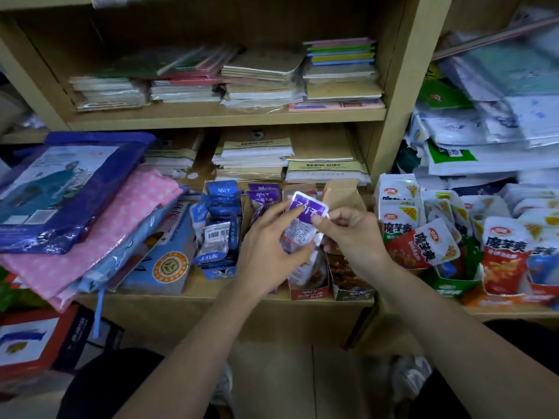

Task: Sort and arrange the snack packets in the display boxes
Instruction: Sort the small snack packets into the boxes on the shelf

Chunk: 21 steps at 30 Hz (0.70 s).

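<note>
Both hands are holding one purple packet (304, 216) over the boxes, the left hand (269, 252) gripping its lower half and the right hand (354, 234) pinching its top edge. Its long axis is tilting away and rightward. The matching packets (262, 193) are standing just behind-left, nearer the left grip.

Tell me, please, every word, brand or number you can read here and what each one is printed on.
"魔芋爽": on the red-and-white snack packets at the right.
Purple foil packet, held by the left hand and right hand: white logo is upside down and blurred, and the back print is too small to read.
Blue foil packets: white logo, unreadable.
Cream paper booklets: headers too blurred to read.
</note>
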Available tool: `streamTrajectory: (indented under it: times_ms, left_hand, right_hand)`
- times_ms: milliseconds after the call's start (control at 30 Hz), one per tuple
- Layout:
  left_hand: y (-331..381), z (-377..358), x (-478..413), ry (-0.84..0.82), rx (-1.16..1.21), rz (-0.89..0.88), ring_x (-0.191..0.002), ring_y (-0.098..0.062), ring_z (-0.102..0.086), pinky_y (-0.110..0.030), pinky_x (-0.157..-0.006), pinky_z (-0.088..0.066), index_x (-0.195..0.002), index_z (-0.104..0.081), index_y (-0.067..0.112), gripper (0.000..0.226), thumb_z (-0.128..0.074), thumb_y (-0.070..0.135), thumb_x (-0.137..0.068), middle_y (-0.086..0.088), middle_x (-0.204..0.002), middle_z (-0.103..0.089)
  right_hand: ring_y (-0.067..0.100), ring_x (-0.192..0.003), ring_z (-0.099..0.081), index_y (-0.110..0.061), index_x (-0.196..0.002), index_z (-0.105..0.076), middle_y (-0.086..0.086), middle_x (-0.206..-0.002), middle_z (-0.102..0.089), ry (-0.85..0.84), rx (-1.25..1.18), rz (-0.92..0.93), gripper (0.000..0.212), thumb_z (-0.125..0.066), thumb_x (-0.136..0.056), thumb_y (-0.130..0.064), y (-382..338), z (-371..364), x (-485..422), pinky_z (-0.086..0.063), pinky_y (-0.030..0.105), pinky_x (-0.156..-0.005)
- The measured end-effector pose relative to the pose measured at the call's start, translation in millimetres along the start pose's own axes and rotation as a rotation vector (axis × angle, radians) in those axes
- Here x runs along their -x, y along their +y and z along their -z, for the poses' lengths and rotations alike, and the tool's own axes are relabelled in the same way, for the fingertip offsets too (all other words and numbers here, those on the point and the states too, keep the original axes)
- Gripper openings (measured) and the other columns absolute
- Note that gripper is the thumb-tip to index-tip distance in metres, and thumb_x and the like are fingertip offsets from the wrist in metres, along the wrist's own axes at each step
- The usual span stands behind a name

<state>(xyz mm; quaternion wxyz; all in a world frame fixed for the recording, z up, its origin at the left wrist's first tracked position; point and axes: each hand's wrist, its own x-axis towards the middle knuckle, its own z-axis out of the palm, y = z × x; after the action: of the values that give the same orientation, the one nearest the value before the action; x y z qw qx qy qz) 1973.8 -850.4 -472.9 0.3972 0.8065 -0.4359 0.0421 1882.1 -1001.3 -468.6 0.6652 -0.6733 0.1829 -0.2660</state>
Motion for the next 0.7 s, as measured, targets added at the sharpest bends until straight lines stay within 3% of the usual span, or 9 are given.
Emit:
streamTrajectory:
  times_ms: [33,100,167,267,333,433,533,633,700]
  left_hand:
    - [0.1,0.5,-0.7,0.002,0.062,0.049,-0.119,-0.006,-0.060,-0.032,-0.093,-0.057,-0.139,-0.059,0.029,0.055,-0.075,0.037,-0.087,0.009,-0.139,-0.058]
    - [-1.4,4.4,-2.4,0.035,0.230,0.184,-0.077,-0.003,-0.066,-0.028,-0.064,-0.057,-0.122,-0.065,0.034,0.026,-0.063,0.023,-0.098,0.006,-0.098,-0.072]
    - [-6.3,12.3,-5.9,0.174,0.378,0.291,-0.057,-0.009,-0.056,-0.031,-0.054,-0.045,-0.092,-0.069,0.025,0.022,-0.052,0.015,-0.103,-0.001,-0.068,-0.064]
    - [-18.9,29.9,-11.0,0.355,0.509,0.371,-0.067,-0.009,-0.065,-0.029,-0.062,-0.050,-0.092,-0.072,0.018,0.019,-0.058,0.008,-0.100,0.006,-0.073,-0.072]
    - [-27.3,41.0,-14.0,0.448,0.462,0.368,-0.071,-0.007,-0.065,-0.029,-0.066,-0.052,-0.098,-0.075,0.013,0.010,-0.065,0.015,-0.098,0.008,-0.077,-0.073]
    - [-38.0,52.8,-12.2,0.600,0.342,0.340,-0.079,-0.008,-0.069,-0.027,-0.069,-0.053,-0.103,-0.076,0.013,0.015,-0.069,0.024,-0.095,0.002,-0.089,-0.075]
    - [-40.2,54.4,-12.1,0.694,0.203,0.312,-0.081,-0.006,-0.070,-0.021,-0.071,-0.054,-0.102,-0.076,0.013,0.017,-0.073,0.025,-0.091,0.005,-0.091,-0.076]
    - [-44.7,44.1,-14.8,0.653,0.080,0.330,-0.072,0.001,-0.066,-0.019,-0.069,-0.053,-0.099,-0.076,0.012,0.017,-0.075,0.025,-0.088,0.003,-0.086,-0.075]
    - [-50.1,34.6,-16.7,0.584,0.027,0.325,-0.074,-0.007,-0.070,-0.030,-0.070,-0.058,-0.096,-0.075,0.015,0.016,-0.075,0.029,-0.088,0.000,-0.086,-0.077]
  right_hand:
    - [0.012,-0.046,-0.059,0.008,-0.083,-0.068,0.012,-0.067,-0.070,-0.015,-0.014,-0.013,0.020,-0.073,-0.088,-0.010,0.3,1.5,-0.6,-0.051,0.021,-0.046]
    - [0.014,-0.050,-0.060,0.007,-0.084,-0.068,0.018,-0.069,-0.070,0.003,-0.016,-0.015,0.016,-0.072,-0.090,-0.008,0.9,5.3,-3.7,-0.053,0.022,-0.049]
    - [0.018,-0.048,-0.058,0.007,-0.083,-0.067,0.028,-0.074,-0.068,0.080,0.025,0.019,0.018,-0.072,-0.091,-0.009,0.2,10.2,-7.2,-0.052,0.025,-0.048]
    - [0.021,-0.046,-0.061,-0.002,-0.081,-0.069,0.018,-0.066,-0.069,0.237,0.177,0.104,0.016,-0.074,-0.091,-0.015,-1.1,16.5,-10.2,-0.054,0.034,-0.050]
    - [0.023,-0.050,-0.067,-0.006,-0.083,-0.069,0.012,-0.064,-0.070,0.300,0.225,0.125,0.015,-0.073,-0.092,-0.018,0.0,18.1,-11.1,-0.058,0.042,-0.055]
    - [0.022,-0.060,-0.073,-0.011,-0.088,-0.070,0.008,-0.074,-0.074,0.332,0.209,0.129,0.009,-0.071,-0.094,-0.017,3.1,18.0,-13.5,-0.062,0.049,-0.061]
    - [0.013,-0.069,-0.074,-0.010,-0.097,-0.071,0.002,-0.082,-0.075,0.388,0.198,0.171,0.006,-0.069,-0.095,-0.016,-0.1,18.0,-14.8,-0.063,0.038,-0.065]
    - [0.009,-0.076,-0.073,-0.014,-0.097,-0.069,-0.006,-0.083,-0.072,0.498,0.253,0.294,0.003,-0.068,-0.096,-0.017,-7.7,21.2,-19.1,-0.059,0.024,-0.065]
    - [0.011,-0.081,-0.072,-0.018,-0.098,-0.069,-0.003,-0.086,-0.072,0.530,0.261,0.355,0.002,-0.068,-0.096,-0.018,-12.0,25.7,-22.7,-0.058,0.026,-0.068]
